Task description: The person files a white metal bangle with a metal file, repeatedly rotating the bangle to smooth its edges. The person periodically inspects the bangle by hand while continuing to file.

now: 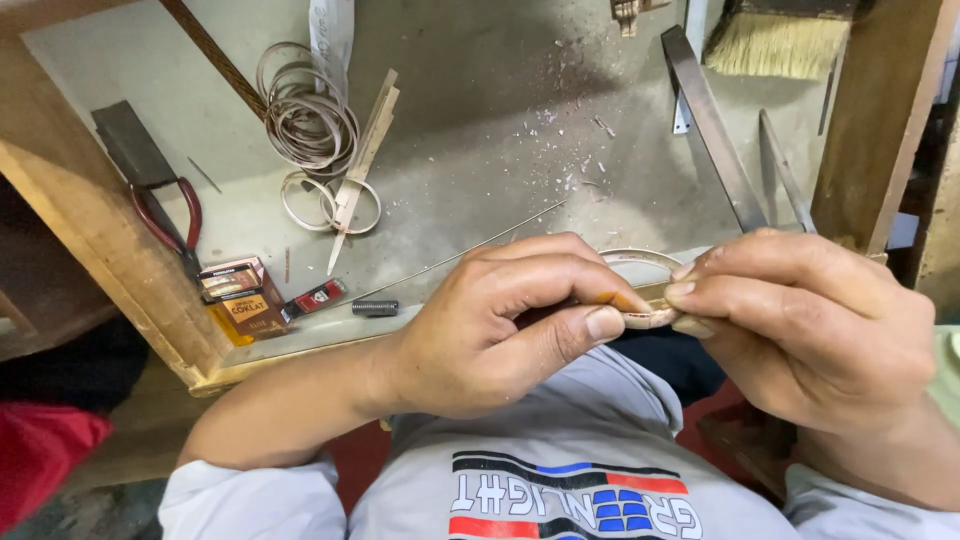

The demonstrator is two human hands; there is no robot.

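Single head view, steeply down, close over workbench (480, 110)

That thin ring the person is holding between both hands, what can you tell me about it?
The ring is a thin, pale band, tan to off-white, and looks like metal or bone; the material can't be told for sure. It is held above the workbench edge, near the person's lap. The left hand pinches its lower part between thumb and fingers; the right hand grips it from the other side. Only its upper arc and a short lower stretch show; the fingers hide the rest.
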